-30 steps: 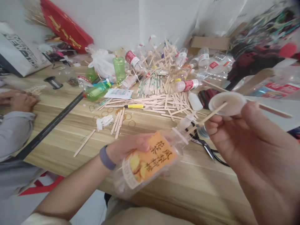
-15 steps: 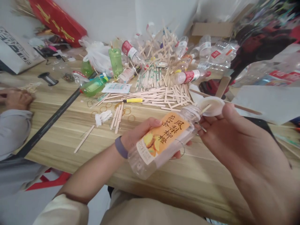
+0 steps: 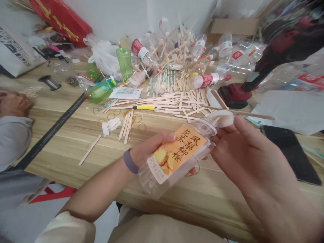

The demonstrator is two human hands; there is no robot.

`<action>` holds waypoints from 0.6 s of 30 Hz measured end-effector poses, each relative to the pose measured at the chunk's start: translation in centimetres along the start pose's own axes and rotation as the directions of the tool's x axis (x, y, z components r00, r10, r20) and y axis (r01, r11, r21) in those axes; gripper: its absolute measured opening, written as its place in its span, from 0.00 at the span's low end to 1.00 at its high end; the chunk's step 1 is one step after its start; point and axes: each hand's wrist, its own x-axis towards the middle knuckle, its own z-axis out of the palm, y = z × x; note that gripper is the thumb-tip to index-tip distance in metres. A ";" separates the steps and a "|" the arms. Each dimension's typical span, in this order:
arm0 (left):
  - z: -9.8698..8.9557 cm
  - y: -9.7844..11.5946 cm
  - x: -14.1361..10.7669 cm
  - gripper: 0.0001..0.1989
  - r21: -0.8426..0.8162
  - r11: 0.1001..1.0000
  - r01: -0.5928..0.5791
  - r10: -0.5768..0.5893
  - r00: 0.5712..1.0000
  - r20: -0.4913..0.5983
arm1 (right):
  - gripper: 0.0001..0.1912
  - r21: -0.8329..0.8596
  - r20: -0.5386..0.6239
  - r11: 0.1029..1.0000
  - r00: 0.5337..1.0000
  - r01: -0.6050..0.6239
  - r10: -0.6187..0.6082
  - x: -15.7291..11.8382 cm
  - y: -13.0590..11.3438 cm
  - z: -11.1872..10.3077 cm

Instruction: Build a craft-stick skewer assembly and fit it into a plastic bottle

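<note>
A clear plastic bottle (image 3: 162, 182) with an orange fruit label lies tilted in my left hand (image 3: 154, 145), whose fingers wrap around its body. Its open neck points up and to the right. My right hand (image 3: 253, 155) pinches a white round cap (image 3: 226, 118) at that neck. A short thin stick (image 3: 217, 118) pokes out of the cap's inner side, over or into the mouth; I cannot tell which. Behind the cap, flat wooden sticks (image 3: 253, 114) spread out crosswise. A thin wire loop (image 3: 197, 165) shows beside the bottle.
Loose wooden sticks (image 3: 162, 104), a yellow-handled cutter (image 3: 145, 107) and rubber bands (image 3: 110, 116) lie ahead. Plastic bottles (image 3: 207, 80) crowd the back. A red-black power tool (image 3: 236, 94) and a dark flat device (image 3: 291, 152) are right. Another person's hand (image 3: 15, 103) rests at left.
My right hand has brought the cap closer to the bottle's neck and tipped it more edge-on. The sticks behind it have turned. My left hand keeps its hold on the bottle.
</note>
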 end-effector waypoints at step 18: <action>-0.7 -0.1 0.0 0.26 0.054 0.995 0.079 -0.078 0.997 -0.025 | 0.08 -0.071 0.023 0.996 0.998 0.055 -0.054 -0.7 2.3 -2.0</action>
